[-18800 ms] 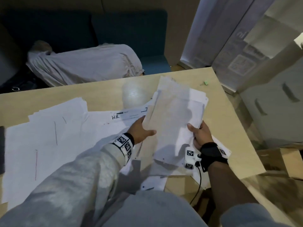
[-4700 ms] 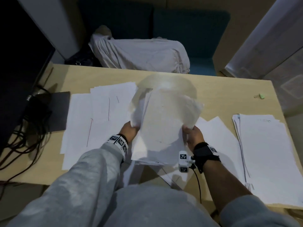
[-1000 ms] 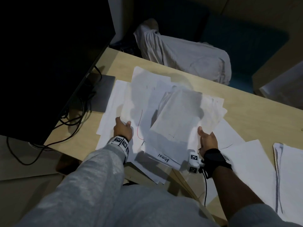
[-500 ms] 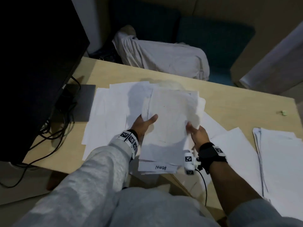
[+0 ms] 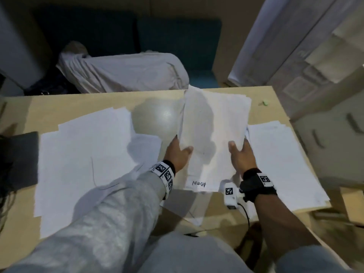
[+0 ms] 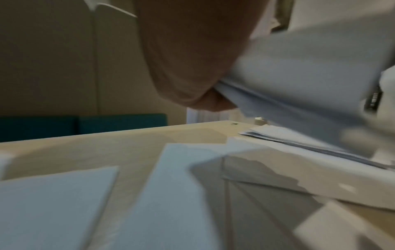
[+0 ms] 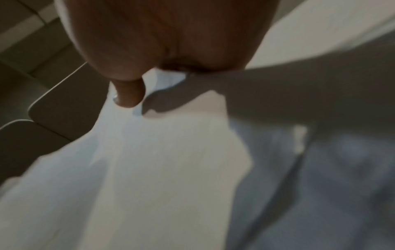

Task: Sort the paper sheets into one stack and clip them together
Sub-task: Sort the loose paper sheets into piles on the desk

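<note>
A bundle of white sheets (image 5: 214, 134), its top sheet marked "ADMIN" near the bottom edge, is held above the wooden table (image 5: 82, 103). My left hand (image 5: 178, 152) grips its left edge with the thumb on top. My right hand (image 5: 239, 152) grips the right edge, thumb on top too. In the left wrist view the held bundle (image 6: 310, 67) shows edge-on beside my palm. A stacked pile of sheets (image 5: 283, 160) lies on the table to the right. Loose sheets (image 5: 86, 154) are spread across the left half. A small green clip (image 5: 265, 103) lies near the far right corner.
A dark flat object (image 5: 19, 158) lies at the table's left edge with cables beside it. Behind the table stands a teal sofa (image 5: 177, 46) with a grey garment (image 5: 122, 73) on it. White drawers (image 5: 331, 138) are to the right.
The view has swung right and the monitor has left the frame. Both hands have carried the bundle rightwards, so it now hangs beside the stacked pile on the right.
</note>
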The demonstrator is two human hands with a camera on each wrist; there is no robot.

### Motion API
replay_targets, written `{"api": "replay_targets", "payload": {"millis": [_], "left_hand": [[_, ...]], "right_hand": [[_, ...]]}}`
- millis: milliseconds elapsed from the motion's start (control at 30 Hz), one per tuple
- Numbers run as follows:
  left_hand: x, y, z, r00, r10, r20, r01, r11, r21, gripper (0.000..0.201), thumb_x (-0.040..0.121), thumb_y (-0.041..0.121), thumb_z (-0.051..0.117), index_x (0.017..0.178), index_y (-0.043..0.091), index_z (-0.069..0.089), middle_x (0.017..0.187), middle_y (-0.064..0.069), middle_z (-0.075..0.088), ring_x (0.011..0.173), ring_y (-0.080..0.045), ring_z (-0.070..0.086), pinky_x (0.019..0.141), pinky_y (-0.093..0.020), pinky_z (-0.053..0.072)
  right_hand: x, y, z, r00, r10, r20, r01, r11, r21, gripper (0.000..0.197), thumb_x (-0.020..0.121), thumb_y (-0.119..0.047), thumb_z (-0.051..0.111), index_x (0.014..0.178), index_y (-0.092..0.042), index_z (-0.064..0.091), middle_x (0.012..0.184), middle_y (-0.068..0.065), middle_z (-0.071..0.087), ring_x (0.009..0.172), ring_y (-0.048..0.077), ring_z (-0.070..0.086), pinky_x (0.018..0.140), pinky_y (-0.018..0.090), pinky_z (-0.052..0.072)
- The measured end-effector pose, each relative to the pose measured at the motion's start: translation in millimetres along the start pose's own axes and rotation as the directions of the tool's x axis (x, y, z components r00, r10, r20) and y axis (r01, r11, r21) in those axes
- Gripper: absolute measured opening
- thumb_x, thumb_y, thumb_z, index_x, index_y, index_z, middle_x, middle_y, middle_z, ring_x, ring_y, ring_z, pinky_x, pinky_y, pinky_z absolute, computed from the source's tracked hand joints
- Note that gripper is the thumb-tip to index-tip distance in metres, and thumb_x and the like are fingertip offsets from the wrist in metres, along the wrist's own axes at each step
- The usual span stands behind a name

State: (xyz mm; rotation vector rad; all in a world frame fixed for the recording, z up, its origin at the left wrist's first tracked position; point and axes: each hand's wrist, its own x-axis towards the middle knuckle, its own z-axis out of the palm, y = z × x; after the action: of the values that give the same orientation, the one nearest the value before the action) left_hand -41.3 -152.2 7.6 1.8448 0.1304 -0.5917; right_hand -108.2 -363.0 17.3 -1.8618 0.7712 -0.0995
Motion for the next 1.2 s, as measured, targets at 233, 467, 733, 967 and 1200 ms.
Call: {"api": "replay_targets", "payload": {"millis": [233, 467, 733, 967, 1200], "left_hand": [[-3, 19, 107, 0.963, 0.02, 0.268, -0.044, 0.996, 0.084, 0.048, 0.092, 0.026, 0.061, 0.135, 0.017, 0.041, 0.135, -0.003, 0.055, 0.12, -0.022, 0.054, 0.102, -0.036, 0.044], [0, 14, 162, 0.924, -0.015, 0.381, -0.026, 0.994, 0.103, 0.036, 0.09, 0.002, 0.057, 0.122, 0.018, 0.053, 0.114, 0.0, 0.063, 0.097, -0.018, 0.06, 0.076, -0.024, 0.05], [19, -29, 107, 0.99, -0.084, -0.113, 0.141, 0.576, 0.805, 0.097, 0.065, 0.048, 0.08, 0.142, 0.02, 0.026, 0.142, -0.004, 0.024, 0.13, -0.027, 0.027, 0.09, -0.044, 0.044], [28, -38, 87, 0.989, -0.126, -0.071, 0.136, 0.644, 0.753, 0.063, 0.07, 0.027, 0.082, 0.122, 0.021, 0.045, 0.13, -0.009, 0.042, 0.123, -0.03, 0.042, 0.092, -0.044, 0.047], [24, -52, 73, 0.991, -0.113, -0.075, 0.133, 0.701, 0.701, 0.021, 0.075, 0.014, 0.06, 0.06, 0.028, 0.059, 0.104, -0.001, 0.054, 0.102, -0.023, 0.06, 0.088, -0.038, 0.054]], "right_hand": [[12, 49, -120, 0.965, 0.103, -0.24, -0.16, 0.96, -0.231, 0.037, 0.092, -0.02, 0.058, 0.128, -0.012, 0.054, 0.113, 0.01, 0.061, 0.095, 0.021, 0.053, 0.08, 0.023, 0.036], [47, 105, -232, 0.913, 0.184, -0.365, -0.298, 0.911, -0.286, 0.033, 0.091, -0.02, 0.06, 0.123, -0.015, 0.057, 0.111, 0.011, 0.062, 0.1, 0.028, 0.058, 0.089, 0.031, 0.041], [83, 122, -256, 0.896, 0.138, -0.422, -0.411, 0.618, -0.67, 0.05, 0.084, -0.037, 0.058, 0.127, -0.014, 0.049, 0.126, 0.023, 0.056, 0.114, 0.044, 0.053, 0.097, 0.051, 0.045], [70, 86, -127, 0.967, -0.249, 0.052, 0.211, 0.67, -0.712, 0.042, 0.085, -0.018, 0.064, 0.126, -0.013, 0.057, 0.122, 0.016, 0.059, 0.113, 0.037, 0.052, 0.096, 0.042, 0.039], [75, 69, -41, 0.944, 0.033, 0.329, 0.269, 0.501, -0.822, 0.088, 0.078, -0.038, 0.072, 0.147, -0.01, 0.026, 0.147, 0.012, 0.037, 0.132, 0.031, 0.039, 0.104, 0.039, 0.036]]}}
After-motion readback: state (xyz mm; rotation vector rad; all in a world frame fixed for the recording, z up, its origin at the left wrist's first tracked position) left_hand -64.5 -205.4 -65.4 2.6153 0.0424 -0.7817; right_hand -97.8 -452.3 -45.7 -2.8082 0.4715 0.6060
